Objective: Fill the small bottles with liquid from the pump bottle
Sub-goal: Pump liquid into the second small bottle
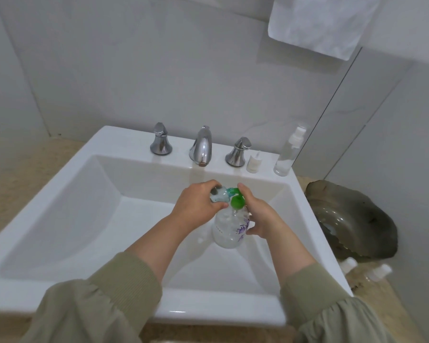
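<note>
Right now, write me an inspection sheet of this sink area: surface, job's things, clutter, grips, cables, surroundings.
Surface: white sink, beige counter around it.
Job's things: pump bottle with green pump head held over the basin; small bottle at its nozzle; two capped bottles on the counter, right.
Clutter: white mini bottle and tall spray bottle on the sink ledge; dark shell-shaped dish on the counter.
Grips: left hand holds the small bottle; right hand holds the pump bottle, thumb by the pump head.
Cables: nothing seen.
Surroundings: faucet with two handles; white towel hanging at upper right.
</note>
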Demonstrator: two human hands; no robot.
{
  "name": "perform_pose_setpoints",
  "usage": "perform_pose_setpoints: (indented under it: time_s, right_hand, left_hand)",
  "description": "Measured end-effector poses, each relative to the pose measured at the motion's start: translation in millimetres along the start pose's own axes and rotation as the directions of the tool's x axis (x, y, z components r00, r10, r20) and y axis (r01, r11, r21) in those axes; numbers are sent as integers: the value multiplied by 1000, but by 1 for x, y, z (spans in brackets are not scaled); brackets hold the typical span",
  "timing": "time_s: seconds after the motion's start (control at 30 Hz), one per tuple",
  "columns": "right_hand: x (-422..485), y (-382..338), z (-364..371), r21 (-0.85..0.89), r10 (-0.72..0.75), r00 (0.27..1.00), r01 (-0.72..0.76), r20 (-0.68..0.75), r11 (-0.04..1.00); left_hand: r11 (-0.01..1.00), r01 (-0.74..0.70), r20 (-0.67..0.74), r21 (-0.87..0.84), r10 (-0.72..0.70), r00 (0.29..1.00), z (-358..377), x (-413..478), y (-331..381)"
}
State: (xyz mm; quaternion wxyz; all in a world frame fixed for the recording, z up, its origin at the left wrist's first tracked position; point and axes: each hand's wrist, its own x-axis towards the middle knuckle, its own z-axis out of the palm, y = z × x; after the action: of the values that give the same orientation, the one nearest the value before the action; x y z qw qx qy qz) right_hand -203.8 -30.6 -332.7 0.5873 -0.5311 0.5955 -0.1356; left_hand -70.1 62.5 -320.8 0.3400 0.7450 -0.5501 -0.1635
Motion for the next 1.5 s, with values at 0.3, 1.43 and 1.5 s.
perform_pose_setpoints:
  time_s: [0.3,1.43,1.5]
  right_hand:
    - [-1,2,3,-37,-36,998,35,-42,999]
    - [-2,-2,4,-8,-31,1000,31,4,999]
    - [-1,-2,4,-22,-41,999,41,-5,999]
  left_hand:
    - [999,-4,16,43,3,1000,-1,2,-2]
    - [998,-49,-63,-43,47,997,4,2,1]
    - [998,-42,-59,-43,39,997,4,2,1]
